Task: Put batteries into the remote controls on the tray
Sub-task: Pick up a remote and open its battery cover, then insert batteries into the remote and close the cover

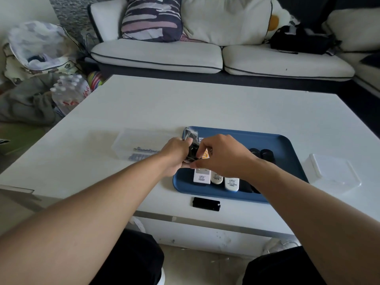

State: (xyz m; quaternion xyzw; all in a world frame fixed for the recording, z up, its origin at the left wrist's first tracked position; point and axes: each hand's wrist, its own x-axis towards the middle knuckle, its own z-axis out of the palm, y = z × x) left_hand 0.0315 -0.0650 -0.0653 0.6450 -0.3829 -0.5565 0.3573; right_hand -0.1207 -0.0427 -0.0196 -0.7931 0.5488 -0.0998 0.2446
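The black remote is held up over the far-left part of the blue tray, gripped between both hands. Most of it is hidden by fingers, so its long axis can only be read roughly: it seems to run from about 6 o'clock to 12 o'clock, with a clear wrapper sticking out at the far end. The left hand curls round its left side; the right hand has fingers bent down over its top and right side, pinching it. Whether a battery sits between the fingertips cannot be told.

On the tray, at 6 o'clock from the hands, lie three white remotes side by side, long axes running near to far, printed ends toward the viewer. Dark remotes lie at 3 o'clock from the hands, partly covered by the right wrist. A loose black battery cover lies flat on the white table just off the tray's near edge, its length running 9 to 3 o'clock.

At 9 o'clock from the tray stands a clear box of batteries; at 3 o'clock, a clear lid. Beyond the table is a white sofa with a striped cushion, and on the floor at 10 o'clock a pack of water bottles
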